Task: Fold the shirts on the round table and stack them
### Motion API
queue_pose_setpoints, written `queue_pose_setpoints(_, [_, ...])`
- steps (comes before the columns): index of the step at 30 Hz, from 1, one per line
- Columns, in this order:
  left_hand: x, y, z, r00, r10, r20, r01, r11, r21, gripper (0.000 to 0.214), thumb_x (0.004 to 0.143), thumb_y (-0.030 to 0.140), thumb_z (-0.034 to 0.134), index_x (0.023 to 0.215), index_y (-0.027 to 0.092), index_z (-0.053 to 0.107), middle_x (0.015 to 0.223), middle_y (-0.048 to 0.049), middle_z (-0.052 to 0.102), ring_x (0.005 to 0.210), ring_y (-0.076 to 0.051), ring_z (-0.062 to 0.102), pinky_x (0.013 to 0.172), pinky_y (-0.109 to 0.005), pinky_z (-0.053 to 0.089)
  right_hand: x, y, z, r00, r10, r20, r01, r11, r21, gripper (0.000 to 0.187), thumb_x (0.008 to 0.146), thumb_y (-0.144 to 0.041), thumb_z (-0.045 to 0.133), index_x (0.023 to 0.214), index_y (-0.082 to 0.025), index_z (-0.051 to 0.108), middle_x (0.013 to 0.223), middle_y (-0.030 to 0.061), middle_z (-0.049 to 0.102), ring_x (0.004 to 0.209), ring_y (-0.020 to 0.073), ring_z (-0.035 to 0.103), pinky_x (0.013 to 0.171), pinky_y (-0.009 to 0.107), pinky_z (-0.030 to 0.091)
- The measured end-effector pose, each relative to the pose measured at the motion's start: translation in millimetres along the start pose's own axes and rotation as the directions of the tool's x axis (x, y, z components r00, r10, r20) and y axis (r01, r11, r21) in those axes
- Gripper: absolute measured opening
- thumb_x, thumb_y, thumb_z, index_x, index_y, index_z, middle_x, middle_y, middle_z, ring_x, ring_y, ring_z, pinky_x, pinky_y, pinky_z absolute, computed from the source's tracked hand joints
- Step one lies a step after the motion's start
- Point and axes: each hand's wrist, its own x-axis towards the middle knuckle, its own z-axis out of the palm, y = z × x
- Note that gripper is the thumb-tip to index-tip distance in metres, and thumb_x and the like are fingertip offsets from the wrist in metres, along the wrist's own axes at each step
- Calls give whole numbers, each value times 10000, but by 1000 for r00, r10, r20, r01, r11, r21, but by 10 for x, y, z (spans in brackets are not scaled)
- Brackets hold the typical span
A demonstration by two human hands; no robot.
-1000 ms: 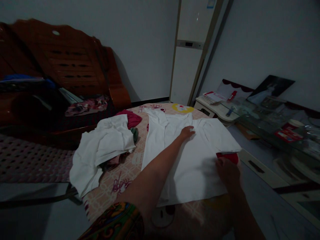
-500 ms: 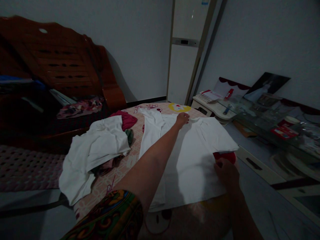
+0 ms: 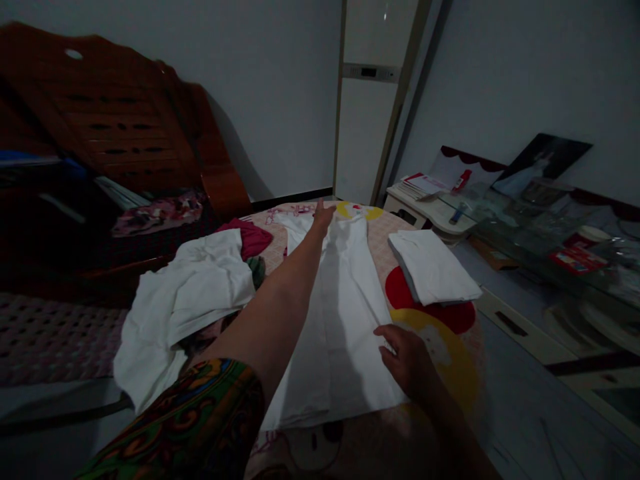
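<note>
A white shirt (image 3: 345, 320) lies on the round table, its right side folded in over the middle so that it forms a long strip. My left hand (image 3: 324, 216) reaches to the shirt's far end, near the collar, fingers partly spread. At the right edge of the shirt, my right hand (image 3: 407, 360) rests with thumb and forefinger apart, touching the cloth. A folded white garment (image 3: 433, 267) lies to the right of the shirt. On the left is a loose heap of white clothes (image 3: 200, 287), with a dark red cloth (image 3: 250, 238) behind it.
The table has a pink patterned cover (image 3: 387, 250). A wooden bench (image 3: 125, 127) stands at the left with cloth on it. At the right is a glass-topped cabinet (image 3: 530, 247) with papers and small items. A tall white air conditioner (image 3: 365, 133) stands at the back.
The shirt's right side has been folded over to the left, uncovering the folded white garment and the table cover. Both hands have moved left, and the right hand's fingers have parted.
</note>
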Motion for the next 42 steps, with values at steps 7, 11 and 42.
queue_pose_setpoints(7, [-480,-333,-72,995,-68,68,30,888,459,641,849,190,544,1460,58,407,1395,-217,568,1322,-315,524,1095,-384,412,-41,69,132,999,-7,31,6,999,54,401,770,-138,478,1121,-149,673,1039,108,734,906,217,692,870,363,536])
queue_pose_setpoints(11, [-621,-334,-76,993,-32,111,-30,859,511,608,869,328,577,1422,106,460,1335,-201,622,1288,-329,551,1058,-410,440,-70,79,147,999,9,40,-13,996,90,392,763,-137,493,1108,-161,677,1052,108,732,940,228,693,858,371,554])
queue_pose_setpoints(42, [-427,-498,7,803,374,464,-533,799,278,623,809,48,506,1419,177,528,1547,-123,440,1431,-265,407,1186,-459,338,55,-254,232,945,141,295,-212,951,224,391,785,-148,629,1172,-147,691,814,37,675,737,166,618,714,296,505])
